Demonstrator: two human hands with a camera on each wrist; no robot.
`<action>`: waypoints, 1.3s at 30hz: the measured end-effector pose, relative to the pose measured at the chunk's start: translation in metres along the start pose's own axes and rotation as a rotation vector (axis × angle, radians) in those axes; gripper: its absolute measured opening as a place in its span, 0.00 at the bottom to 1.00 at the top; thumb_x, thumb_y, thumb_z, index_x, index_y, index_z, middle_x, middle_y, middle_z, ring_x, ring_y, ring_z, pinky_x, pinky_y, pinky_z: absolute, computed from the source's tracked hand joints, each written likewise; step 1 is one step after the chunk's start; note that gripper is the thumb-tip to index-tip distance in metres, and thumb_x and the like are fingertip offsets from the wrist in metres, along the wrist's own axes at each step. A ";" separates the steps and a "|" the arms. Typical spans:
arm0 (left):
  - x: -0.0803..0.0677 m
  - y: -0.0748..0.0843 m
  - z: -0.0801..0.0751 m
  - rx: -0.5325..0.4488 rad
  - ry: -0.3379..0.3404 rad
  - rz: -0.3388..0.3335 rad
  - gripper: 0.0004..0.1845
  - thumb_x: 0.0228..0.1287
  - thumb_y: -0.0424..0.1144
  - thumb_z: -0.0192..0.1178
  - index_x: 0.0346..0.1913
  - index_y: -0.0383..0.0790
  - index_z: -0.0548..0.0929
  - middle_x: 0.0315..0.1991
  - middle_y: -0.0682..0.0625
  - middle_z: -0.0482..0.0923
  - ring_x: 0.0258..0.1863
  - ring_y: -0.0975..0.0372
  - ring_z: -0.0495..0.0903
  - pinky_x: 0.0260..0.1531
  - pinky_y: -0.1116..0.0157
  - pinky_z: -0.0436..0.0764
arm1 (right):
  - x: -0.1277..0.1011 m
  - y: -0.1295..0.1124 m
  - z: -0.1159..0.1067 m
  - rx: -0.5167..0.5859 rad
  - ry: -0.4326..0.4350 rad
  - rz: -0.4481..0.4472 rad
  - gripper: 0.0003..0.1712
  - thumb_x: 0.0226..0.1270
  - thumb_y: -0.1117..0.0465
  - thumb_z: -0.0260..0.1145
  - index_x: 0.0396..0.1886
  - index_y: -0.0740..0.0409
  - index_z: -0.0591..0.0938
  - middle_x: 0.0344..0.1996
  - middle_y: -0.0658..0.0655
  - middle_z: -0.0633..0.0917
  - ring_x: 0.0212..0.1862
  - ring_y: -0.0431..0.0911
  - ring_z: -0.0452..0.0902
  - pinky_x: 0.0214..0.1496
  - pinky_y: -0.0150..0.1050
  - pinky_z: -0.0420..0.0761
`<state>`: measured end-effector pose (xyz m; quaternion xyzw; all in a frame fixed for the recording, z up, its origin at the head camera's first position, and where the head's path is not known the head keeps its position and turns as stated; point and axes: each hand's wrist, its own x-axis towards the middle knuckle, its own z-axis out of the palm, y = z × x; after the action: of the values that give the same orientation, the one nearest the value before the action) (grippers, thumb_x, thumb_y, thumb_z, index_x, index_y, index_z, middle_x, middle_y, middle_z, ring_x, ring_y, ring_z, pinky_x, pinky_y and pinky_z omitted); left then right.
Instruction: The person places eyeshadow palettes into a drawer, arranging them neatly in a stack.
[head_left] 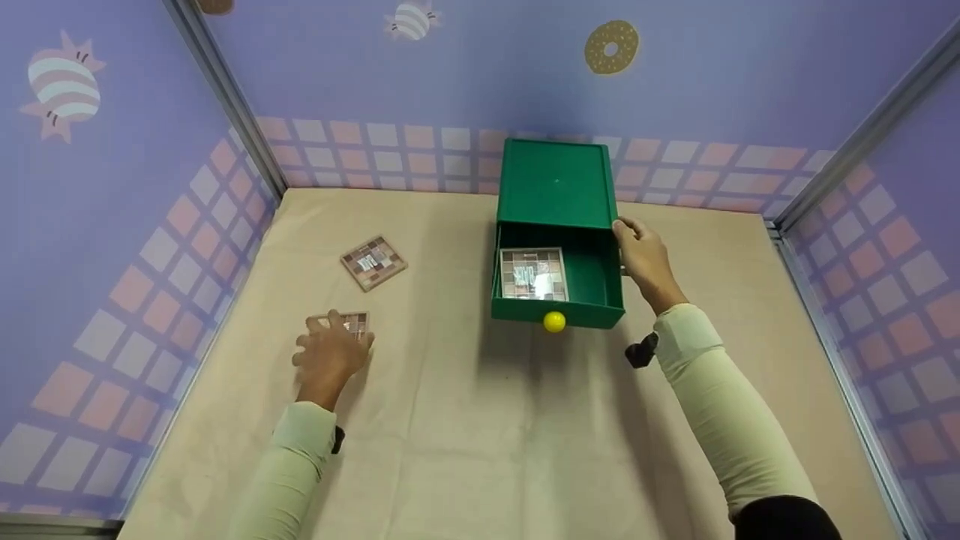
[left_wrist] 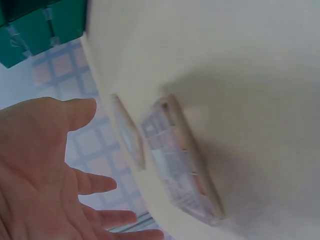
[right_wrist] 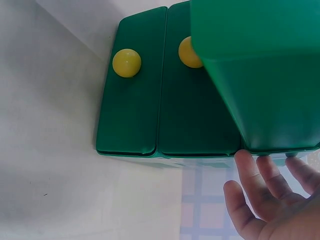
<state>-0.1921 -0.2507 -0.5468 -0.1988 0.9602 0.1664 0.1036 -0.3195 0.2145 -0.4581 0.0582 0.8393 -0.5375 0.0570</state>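
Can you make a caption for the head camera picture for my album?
Left hand over a patterned tile, right hand at the green cabinet, top drawer open.

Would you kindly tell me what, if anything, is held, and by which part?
Nothing appears gripped: the left hand hovers over a square brown patterned tile, while the right hand touches the side of the green plastic cabinet.

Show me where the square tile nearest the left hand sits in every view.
Head: the square tile is left of centre, partly hidden by the left hand.
Left wrist: the square tile is just right of and below centre.
Right wrist: not in it.
Shared landmark: the green drawer unit, right of centre in head, top left in left wrist, upper right in right wrist.
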 end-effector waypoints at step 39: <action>-0.001 -0.018 0.016 -0.039 -0.010 0.019 0.48 0.64 0.55 0.58 0.79 0.33 0.56 0.55 0.12 0.65 0.53 0.23 0.69 0.53 0.31 0.69 | 0.000 -0.001 -0.002 -0.043 0.025 -0.026 0.37 0.78 0.35 0.47 0.78 0.47 0.66 0.70 0.63 0.75 0.54 0.57 0.79 0.53 0.48 0.81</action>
<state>-0.1820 -0.2604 -0.5659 -0.1907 0.9582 0.1869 0.1027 -0.3194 0.2160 -0.4562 0.0529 0.8519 -0.5194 0.0406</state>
